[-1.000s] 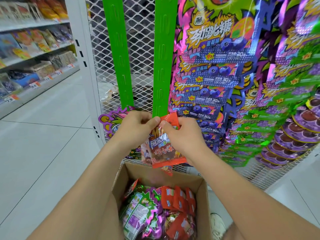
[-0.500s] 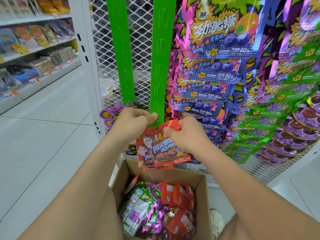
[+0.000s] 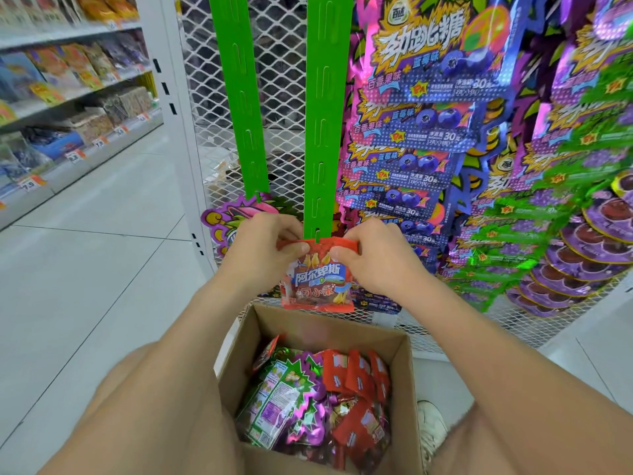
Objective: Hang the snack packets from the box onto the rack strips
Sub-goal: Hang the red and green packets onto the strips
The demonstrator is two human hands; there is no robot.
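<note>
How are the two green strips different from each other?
The left green plastic strip slants in this view; the right green plastic strip hangs straight. The left strip has a purple star-edged packet at its bottom end. The right strip's bottom end meets a red snack packet, pinched at its top edge by the left hand and the right hand. Both strips are green, slotted and bare higher up.

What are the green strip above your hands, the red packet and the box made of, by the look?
Green strip: probably plastic, smooth, evenly coloured, with punched slots. Red packet: thin glossy printed film, creased where the left hand and right hand pinch it. Box: brown cardboard, dull and unprinted.
</note>
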